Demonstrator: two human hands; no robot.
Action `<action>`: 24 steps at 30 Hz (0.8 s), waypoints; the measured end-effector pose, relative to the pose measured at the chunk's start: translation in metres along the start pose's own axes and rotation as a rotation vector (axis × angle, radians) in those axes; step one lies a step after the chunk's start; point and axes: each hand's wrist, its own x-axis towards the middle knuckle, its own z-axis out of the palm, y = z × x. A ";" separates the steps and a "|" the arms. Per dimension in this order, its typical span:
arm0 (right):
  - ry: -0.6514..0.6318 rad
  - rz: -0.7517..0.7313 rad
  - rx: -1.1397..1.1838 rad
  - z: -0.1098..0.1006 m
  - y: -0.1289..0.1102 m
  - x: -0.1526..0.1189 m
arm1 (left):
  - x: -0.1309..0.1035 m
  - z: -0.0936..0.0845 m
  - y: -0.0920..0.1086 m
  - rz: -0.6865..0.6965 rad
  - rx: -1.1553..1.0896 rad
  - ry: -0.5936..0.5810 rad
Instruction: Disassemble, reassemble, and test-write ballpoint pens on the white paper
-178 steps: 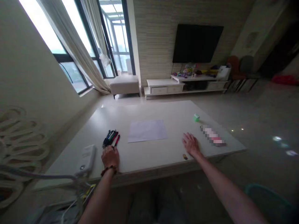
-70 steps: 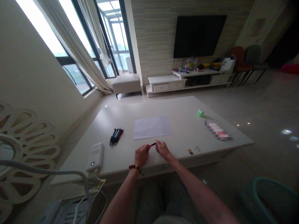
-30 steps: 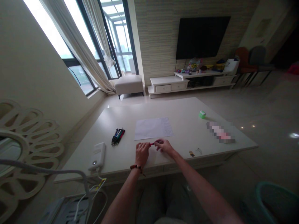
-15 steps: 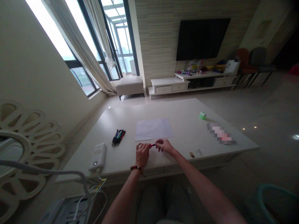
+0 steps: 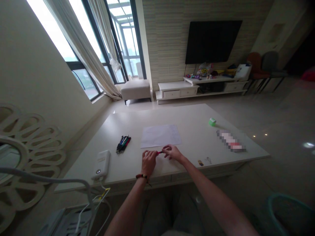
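Between my two hands is a slim red pen (image 5: 159,152) with a dark end, held just above the near part of the white table (image 5: 182,114). My left hand (image 5: 149,161), with a beaded bracelet at the wrist, is closed round its left part. The fingers of my right hand (image 5: 171,152) pinch its right end. A white sheet of paper (image 5: 159,135) lies flat just beyond the hands. Left of the paper, several pens (image 5: 123,144) lie side by side in a bundle.
A white power strip (image 5: 102,164) with cables lies at the table's near left. On the right are a green container (image 5: 212,122), a pixelated item (image 5: 230,141) and small pieces (image 5: 200,163) near the front edge. A teal basket (image 5: 273,209) stands at the lower right.
The view has shifted slightly, so the table and things on it appear a little farther left. Both hands keep their hold on the red pen.
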 end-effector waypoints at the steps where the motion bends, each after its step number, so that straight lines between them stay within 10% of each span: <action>1: -0.002 0.009 -0.007 0.000 0.000 0.000 | 0.000 0.000 0.000 -0.002 -0.003 -0.004; 24: -0.004 0.012 0.048 -0.002 0.007 0.000 | 0.001 0.000 0.001 -0.004 -0.004 -0.023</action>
